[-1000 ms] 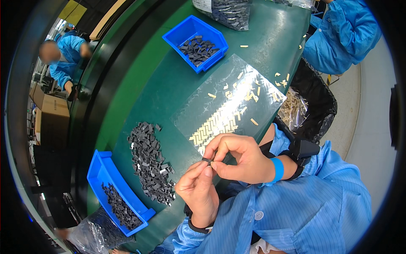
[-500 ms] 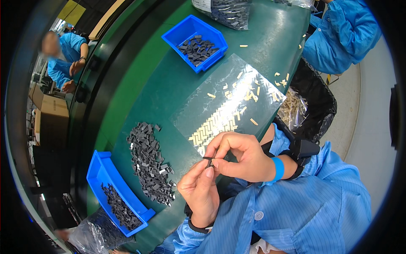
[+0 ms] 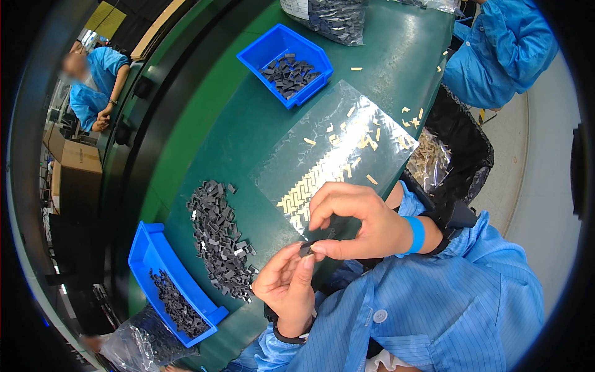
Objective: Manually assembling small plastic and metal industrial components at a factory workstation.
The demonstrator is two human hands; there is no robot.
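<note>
- Left hand (image 3: 288, 282) pinches 1 small black part (image 3: 305, 248) between thumb and fingers.
- Right hand (image 3: 362, 223): thumb at the part, other fingers apart from it.
- The part is near the clear sheet (image 3: 277, 166).

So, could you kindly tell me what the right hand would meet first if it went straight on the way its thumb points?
Most likely the small, black, angular, plastic-looking piece held in the left hand: the right hand has its thumb tip beside it, though whether they touch is unclear.
</note>
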